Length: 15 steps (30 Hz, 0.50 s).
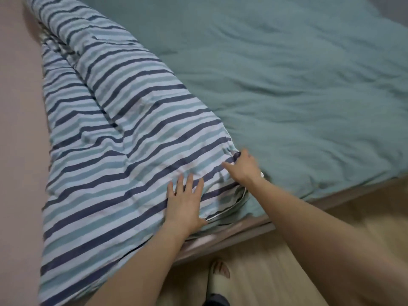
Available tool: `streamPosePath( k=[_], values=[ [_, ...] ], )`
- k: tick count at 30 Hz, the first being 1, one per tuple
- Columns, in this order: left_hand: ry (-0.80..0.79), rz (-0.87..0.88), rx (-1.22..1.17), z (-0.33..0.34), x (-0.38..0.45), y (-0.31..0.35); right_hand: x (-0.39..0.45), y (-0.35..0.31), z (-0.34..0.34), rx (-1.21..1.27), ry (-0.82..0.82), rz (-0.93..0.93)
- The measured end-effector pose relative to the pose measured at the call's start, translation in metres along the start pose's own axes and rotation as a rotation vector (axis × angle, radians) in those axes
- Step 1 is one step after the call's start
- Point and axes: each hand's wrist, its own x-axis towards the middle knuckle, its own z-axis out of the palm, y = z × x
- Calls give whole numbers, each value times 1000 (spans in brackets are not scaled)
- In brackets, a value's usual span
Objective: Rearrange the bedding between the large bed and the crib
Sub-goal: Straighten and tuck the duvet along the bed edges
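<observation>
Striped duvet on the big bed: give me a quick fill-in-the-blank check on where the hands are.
1. The left hand lies flat with ____ fingers on the striped duvet.
2. The right hand grips the duvet's ____.
3. The sheet is ____ in colour.

Missing words: spread; corner; green

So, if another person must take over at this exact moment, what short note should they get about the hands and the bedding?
Left hand: flat, fingers spread, presses on the striped duvet.
Right hand: grips a bunched corner of the same duvet at its near right edge.
The duvet lies long and folded along the left side of the large bed, on the green sheet; its near end hangs over the bed's foot.
Done: duvet gathered to one side.
Left: the crib is not in view, so any move to it is still open.
</observation>
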Motion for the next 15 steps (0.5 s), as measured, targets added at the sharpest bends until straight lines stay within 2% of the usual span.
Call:
streamPosePath(
  k=[3, 6, 9, 13, 15],
  values=[
    [114, -25, 88, 22, 17, 10, 16, 5, 16, 148, -25, 11],
    [176, -43, 58, 22, 37, 20, 22, -1, 27, 276, -55, -42],
    [156, -18, 6, 6, 50, 33, 18, -10, 16, 445, 44, -91],
    [318, 132, -113, -45, 58, 49, -4, -8, -27, 707, 201, -63],
    [318, 236, -244, -71, 61, 56, -11, -3, -49, 761, 271, -68]
  ],
)
